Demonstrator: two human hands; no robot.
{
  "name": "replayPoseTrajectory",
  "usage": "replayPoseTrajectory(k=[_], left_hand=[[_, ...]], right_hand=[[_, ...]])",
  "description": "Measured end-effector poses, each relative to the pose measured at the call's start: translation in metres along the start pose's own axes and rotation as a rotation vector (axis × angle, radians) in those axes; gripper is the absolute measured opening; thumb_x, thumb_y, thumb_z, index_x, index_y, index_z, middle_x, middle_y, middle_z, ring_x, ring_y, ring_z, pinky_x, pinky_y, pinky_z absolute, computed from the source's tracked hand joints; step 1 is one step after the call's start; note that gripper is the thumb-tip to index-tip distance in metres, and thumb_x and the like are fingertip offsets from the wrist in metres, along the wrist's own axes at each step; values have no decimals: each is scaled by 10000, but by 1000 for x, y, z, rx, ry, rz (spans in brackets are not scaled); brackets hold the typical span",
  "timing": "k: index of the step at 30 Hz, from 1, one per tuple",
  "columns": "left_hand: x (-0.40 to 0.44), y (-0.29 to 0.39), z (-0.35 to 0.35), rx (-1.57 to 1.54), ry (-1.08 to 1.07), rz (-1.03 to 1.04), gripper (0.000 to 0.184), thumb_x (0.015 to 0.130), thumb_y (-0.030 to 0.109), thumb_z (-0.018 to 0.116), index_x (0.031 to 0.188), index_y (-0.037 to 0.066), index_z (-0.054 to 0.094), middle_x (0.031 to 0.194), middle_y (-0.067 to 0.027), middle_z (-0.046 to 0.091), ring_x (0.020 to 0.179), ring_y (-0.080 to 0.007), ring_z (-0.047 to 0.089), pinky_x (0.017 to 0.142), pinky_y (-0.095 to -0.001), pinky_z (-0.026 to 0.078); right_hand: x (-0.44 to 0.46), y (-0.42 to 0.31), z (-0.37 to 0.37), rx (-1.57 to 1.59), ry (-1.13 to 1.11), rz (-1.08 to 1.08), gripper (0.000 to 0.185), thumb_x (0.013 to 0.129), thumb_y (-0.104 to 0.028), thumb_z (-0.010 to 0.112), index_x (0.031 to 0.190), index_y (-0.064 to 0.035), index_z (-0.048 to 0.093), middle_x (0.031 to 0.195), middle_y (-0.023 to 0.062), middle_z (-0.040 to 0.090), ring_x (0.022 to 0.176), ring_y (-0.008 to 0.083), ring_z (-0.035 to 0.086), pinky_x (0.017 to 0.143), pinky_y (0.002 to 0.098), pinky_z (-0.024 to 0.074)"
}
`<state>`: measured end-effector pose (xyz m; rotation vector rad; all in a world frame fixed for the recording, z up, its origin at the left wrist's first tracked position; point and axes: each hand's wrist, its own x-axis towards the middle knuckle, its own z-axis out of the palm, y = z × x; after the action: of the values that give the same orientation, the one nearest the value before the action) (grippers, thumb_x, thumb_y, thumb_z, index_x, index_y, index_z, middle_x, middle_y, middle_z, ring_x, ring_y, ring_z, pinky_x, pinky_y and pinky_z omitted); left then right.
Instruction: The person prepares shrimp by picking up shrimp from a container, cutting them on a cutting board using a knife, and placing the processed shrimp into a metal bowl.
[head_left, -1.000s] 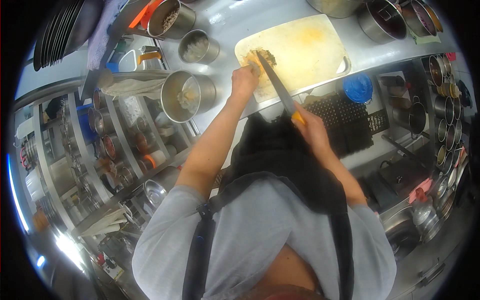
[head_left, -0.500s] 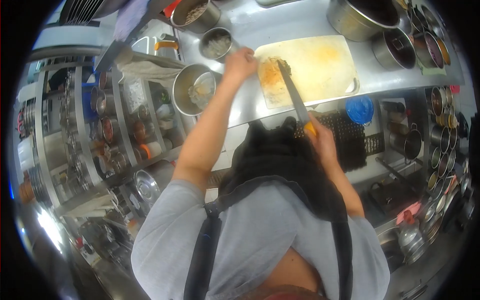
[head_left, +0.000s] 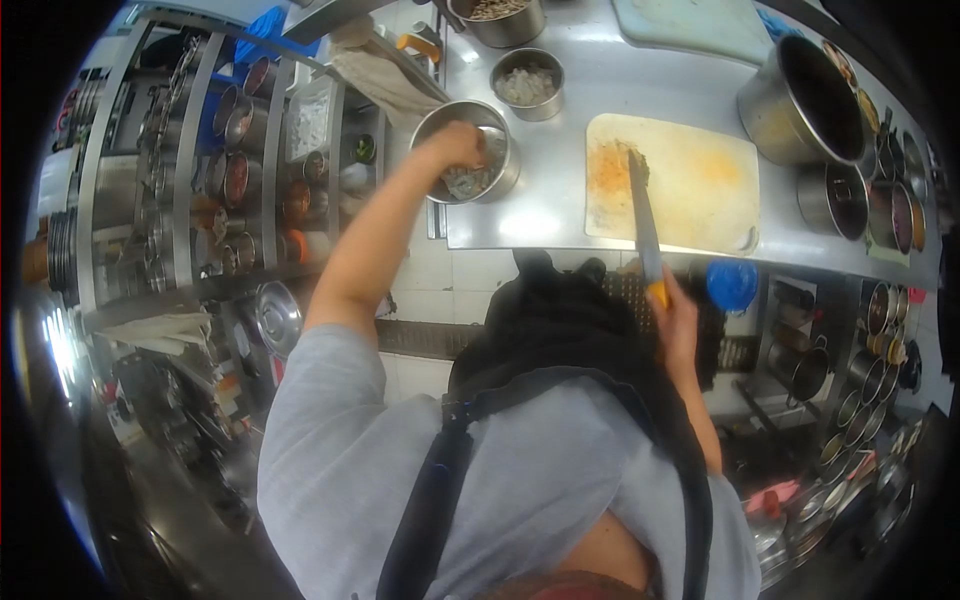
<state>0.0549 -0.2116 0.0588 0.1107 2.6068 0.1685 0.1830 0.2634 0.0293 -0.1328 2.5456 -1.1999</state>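
My left hand [head_left: 460, 145] reaches into a steel pot [head_left: 512, 165] at the counter's left end. Its fingers point down and are mostly hidden, close to pale, translucent pieces [head_left: 468, 184] in the bottom. With my right hand [head_left: 676, 312] I grip the yellow handle of a long knife [head_left: 646, 220]. The blade rests on a cream cutting board [head_left: 700, 205], its tip by a small dark heap of scraps [head_left: 640, 166]. Orange-brown stains mark the board on its left and upper right. A smaller steel pot [head_left: 561, 100] with whitish pieces stands behind the first one.
A pot of brown bits [head_left: 500, 10] stands at the back left, and a pale green board [head_left: 690, 28] lies at the back. Deep steel pots [head_left: 775, 110] line the counter's right side. Shelves of containers [head_left: 235, 180] are on the left. A blue round item [head_left: 732, 285] sits below the counter edge.
My left hand has moved from beside the board's left edge into the steel pot. The view has shifted left. The knife stays in my right hand on the board.
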Motion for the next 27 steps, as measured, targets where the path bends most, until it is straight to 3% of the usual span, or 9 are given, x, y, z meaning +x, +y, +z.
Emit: replayPoseTrajectory(k=[4, 8, 11, 12, 13, 15, 18, 21, 27], left_hand=[[18, 13, 65, 40, 55, -188, 394, 800, 247, 676, 1152, 69, 674, 1091, -214, 703, 1014, -398, 683, 895, -470, 537], [13, 6, 35, 7, 121, -300, 297, 844, 197, 614, 1101, 72, 693, 1079, -222, 703, 1010, -402, 686, 894, -476, 551], [23, -23, 28, -91, 119, -241, 238, 840, 171, 614, 1029, 76, 724, 994, -204, 717, 971, -389, 694, 879, -483, 555], [22, -27, 32, -37, 251, -178, 202, 824, 164, 633, 972, 79, 741, 910, -190, 720, 924, -387, 697, 873, -479, 555], [25, -31, 33, -39, 255, -178, 202, 824, 164, 633, 972, 79, 741, 910, -190, 720, 924, -387, 697, 873, -479, 555], [19, -25, 26, -151, 239, -161, 277, 811, 168, 676, 1075, 96, 725, 1080, -162, 714, 1041, -360, 674, 936, -444, 541], [22, -10, 36, -45, 351, -17, 281, 819, 162, 670, 1083, 77, 715, 1120, -172, 698, 1034, -352, 677, 943, -440, 537], [21, 9, 43, -1, 365, -66, 246, 820, 191, 641, 1017, 75, 733, 1062, -192, 707, 983, -379, 685, 898, -475, 549], [11, 18, 29, 25, 76, -161, 253, 772, 145, 620, 942, 1, 741, 1028, -243, 711, 1005, -372, 694, 910, -450, 549]], right_hand=[[2, -5, -6, -84, -5, 3, 567, 882, -114, 728, 1418, -109, 544, 977, 260, 683, 830, 316, 677, 786, 368, 518], [5, -11, -12, -70, -32, 13, 575, 879, -111, 732, 1421, -98, 540, 1004, 256, 685, 845, 299, 675, 797, 362, 516], [5, -10, -12, -106, -16, -6, 581, 876, -109, 735, 1422, -87, 537, 1030, 249, 686, 875, 269, 675, 809, 351, 512], [4, -12, -12, -117, -19, -1, 579, 878, -136, 731, 1423, -118, 538, 1030, 242, 691, 895, 333, 675, 802, 399, 518], [4, -15, -11, -127, -22, 4, 576, 880, -163, 728, 1424, -150, 538, 1031, 235, 696, 916, 397, 675, 795, 447, 523], [3, -20, -10, -112, -19, 5, 573, 879, -160, 729, 1420, -146, 541, 1028, 232, 699, 910, 388, 679, 796, 440, 524], [2, -24, -11, -79, -15, -1, 567, 878, -157, 730, 1415, -138, 547, 1020, 228, 703, 895, 373, 683, 798, 428, 526], [3, -25, -12, -78, -14, -8, 563, 879, -152, 729, 1412, -133, 550, 1012, 226, 704, 878, 360, 684, 796, 418, 528], [1, -22, -7, -87, -10, 67, 558, 874, -120, 729, 1405, -120, 557, 1004, 249, 689, 870, 372, 675, 791, 397, 523]])
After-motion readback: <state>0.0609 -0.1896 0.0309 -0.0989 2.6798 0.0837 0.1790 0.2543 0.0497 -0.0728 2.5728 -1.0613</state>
